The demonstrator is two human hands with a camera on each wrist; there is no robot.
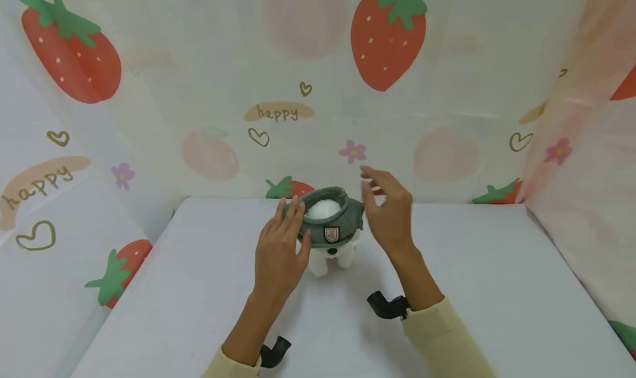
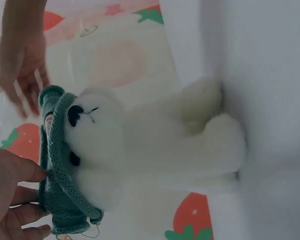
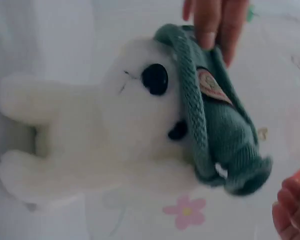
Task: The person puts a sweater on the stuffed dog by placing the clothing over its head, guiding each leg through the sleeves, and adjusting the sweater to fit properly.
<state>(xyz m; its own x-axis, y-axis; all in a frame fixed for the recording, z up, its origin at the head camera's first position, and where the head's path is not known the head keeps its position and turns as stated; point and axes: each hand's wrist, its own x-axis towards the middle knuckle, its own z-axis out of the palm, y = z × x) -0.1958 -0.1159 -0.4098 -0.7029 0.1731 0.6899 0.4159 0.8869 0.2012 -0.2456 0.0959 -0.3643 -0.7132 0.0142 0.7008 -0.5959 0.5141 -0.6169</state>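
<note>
A white plush toy with a black nose stands upright on the table. Over the top of its head sits a small green knitted sweater, with a shield badge at the front and a sleeve-like tube sticking out. White fur shows through its round opening. My left hand rests against the sweater's left side, fingers mostly straight, the thumb at its front. Just off the right side, my right hand is raised with loosely bent fingers and holds nothing. The sweater's edge partly covers the eyes.
A white table lies beneath the toy. Behind it hangs a pale backdrop printed with strawberries, hearts and flowers, which also runs along both sides. A black wrist mount juts from the right wrist, another from the left.
</note>
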